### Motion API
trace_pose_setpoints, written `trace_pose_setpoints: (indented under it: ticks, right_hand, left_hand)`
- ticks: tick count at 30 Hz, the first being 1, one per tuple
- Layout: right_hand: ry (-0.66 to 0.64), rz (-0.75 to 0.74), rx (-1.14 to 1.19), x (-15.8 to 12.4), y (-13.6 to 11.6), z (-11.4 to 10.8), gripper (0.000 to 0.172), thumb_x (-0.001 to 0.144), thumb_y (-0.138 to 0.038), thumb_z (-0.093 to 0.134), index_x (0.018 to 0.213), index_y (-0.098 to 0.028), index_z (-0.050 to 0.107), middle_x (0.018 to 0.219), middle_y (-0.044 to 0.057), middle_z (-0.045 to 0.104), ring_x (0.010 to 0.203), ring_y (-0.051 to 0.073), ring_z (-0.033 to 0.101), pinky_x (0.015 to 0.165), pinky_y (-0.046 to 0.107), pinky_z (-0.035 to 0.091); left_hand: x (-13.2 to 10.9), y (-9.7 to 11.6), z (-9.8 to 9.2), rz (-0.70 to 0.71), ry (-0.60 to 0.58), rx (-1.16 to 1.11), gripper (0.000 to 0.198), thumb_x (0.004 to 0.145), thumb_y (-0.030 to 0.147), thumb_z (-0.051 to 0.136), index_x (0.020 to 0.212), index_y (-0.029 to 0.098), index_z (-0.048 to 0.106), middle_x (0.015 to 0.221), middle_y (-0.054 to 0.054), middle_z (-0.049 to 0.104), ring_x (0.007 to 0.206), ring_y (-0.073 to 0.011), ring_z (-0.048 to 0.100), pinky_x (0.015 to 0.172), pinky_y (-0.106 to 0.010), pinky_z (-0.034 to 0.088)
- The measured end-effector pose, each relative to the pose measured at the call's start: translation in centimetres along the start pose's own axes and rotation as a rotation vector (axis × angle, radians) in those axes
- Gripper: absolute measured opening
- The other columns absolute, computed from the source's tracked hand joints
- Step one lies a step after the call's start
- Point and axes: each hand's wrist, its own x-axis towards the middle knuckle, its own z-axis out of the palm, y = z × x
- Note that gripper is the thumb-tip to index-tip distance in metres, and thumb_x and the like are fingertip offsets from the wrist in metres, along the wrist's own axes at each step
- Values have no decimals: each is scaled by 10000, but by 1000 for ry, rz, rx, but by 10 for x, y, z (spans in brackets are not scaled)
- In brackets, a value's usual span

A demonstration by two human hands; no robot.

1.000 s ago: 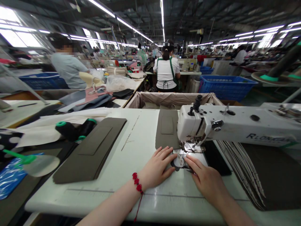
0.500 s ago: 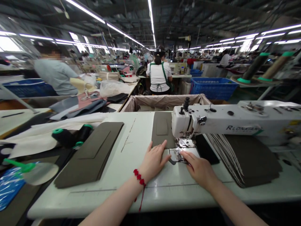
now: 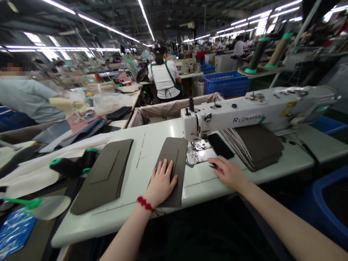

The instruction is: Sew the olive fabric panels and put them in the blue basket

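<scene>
My left hand (image 3: 161, 183) lies flat with spread fingers on an olive-brown leather panel (image 3: 174, 166), to the left of the sewing machine's needle area (image 3: 197, 145). My right hand (image 3: 230, 173) rests on the white machine table (image 3: 163, 145), pinching small dark thread snips (image 3: 214, 166) at its fingertips. A black flat pad (image 3: 219, 145) lies just beyond those snips. On the right sits a fanned stack of stitched panels (image 3: 255, 146). A second pile of olive panels (image 3: 102, 177) lies left of my left hand.
The white RLONXIANG sewing machine arm (image 3: 233, 116) spans the table's far side. Black thread spools (image 3: 73, 167) lie at left. A fabric-lined bin (image 3: 168, 110) stands behind the table, and a co-worker (image 3: 163, 74) sits beyond it. A blue crate (image 3: 323, 195) is at lower right.
The panel has moved from behind the needle to its left, under my left hand. My right hand has drawn back from the needle toward me. The view has swung, shifting the scene leftward.
</scene>
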Motion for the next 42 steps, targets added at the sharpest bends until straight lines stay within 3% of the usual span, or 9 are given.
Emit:
trace_pose_setpoints:
  ticks: [3,7,10,14,21,24,29,35,42]
  right_hand:
    - [145,135,271,-40,4,-6,263,936,-252,436,1159,-233,576,1108,36,633,965,182,612,843,271,465]
    - [139,327,533,-85,-6,3,228,957,-374,424,965,-223,596,896,17,664,819,177,626,756,263,481]
    - [34,364,585,-109,-16,14,233,948,-411,441,895,-230,578,781,2,643,715,169,612,675,258,468]
    - [-48,430,568,-130,-18,22,231,952,-434,426,917,-241,548,757,1,637,700,176,610,674,279,460]
    - [-75,463,529,-133,-14,31,212,964,-431,395,963,-248,502,791,0,636,730,188,619,659,297,429]
    - [-70,457,507,-129,-16,36,202,960,-426,404,939,-247,494,737,-12,615,687,185,611,611,286,404]
    - [66,513,515,-127,-9,30,215,965,-432,391,1005,-245,489,787,3,625,737,191,615,679,296,424]
    - [65,525,520,-137,3,19,216,962,-438,403,1022,-249,487,788,-1,611,744,187,607,688,297,421]
    - [11,495,501,-139,0,27,205,968,-429,396,1003,-248,485,760,-10,610,700,181,602,642,285,399]
  left_hand:
    - [-33,12,-10,-58,-68,-15,415,982,416,358,1331,211,449,1422,-154,398,1349,-390,296,983,-656,324]
    - [-45,40,-3,-155,94,3,420,967,445,404,1236,138,505,1255,-187,516,1331,-377,327,1053,-631,263]
    - [-43,51,2,-16,94,40,576,952,433,449,1448,182,299,1452,-152,355,1395,-346,214,1122,-580,184]
    - [-38,39,-11,277,-137,41,597,959,396,438,1494,307,186,1551,-15,178,1425,-296,134,1158,-525,136]
    - [-16,24,-28,429,-237,-76,516,937,399,505,1427,327,360,1505,-9,307,1409,-279,210,1157,-517,174]
    - [-10,50,-24,370,-166,-107,482,921,435,543,1368,285,444,1448,-39,392,1380,-266,280,1159,-496,204]
    - [-6,118,3,421,-119,-177,778,843,282,680,1478,244,232,1501,-59,302,1395,-257,241,1176,-452,209]
    - [-5,151,38,363,82,-298,269,916,191,568,1167,285,597,1138,-27,602,1245,-243,455,1137,-478,288]
    - [-6,150,36,309,131,-500,124,931,158,530,990,237,604,1046,-20,621,1219,-220,478,1128,-472,300]
